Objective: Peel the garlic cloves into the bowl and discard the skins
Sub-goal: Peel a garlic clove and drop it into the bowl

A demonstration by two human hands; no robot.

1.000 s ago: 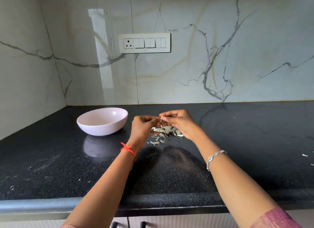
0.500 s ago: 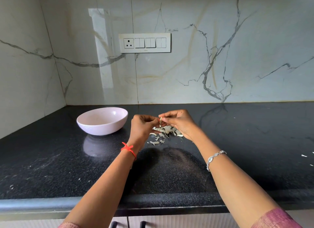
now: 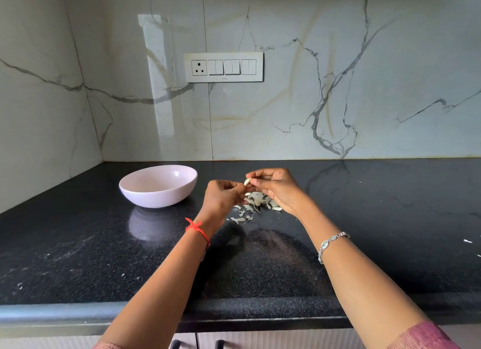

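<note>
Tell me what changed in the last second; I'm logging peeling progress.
The left hand has drawn slightly back from the garlic clove, which now shows more exposed, pinched by the right hand. The bowl and the skins on the counter stayed put.

No legible text or labels

The worktop (image 3: 364, 231) is glossy speckled black stone; the bowl (image 3: 158, 195) looks glazed ceramic; garlic skins (image 3: 256, 204) papery.

Black countertop (image 3: 78, 257) — white switch panel (image 3: 223, 67) on marble wall (image 3: 364, 88).
</note>
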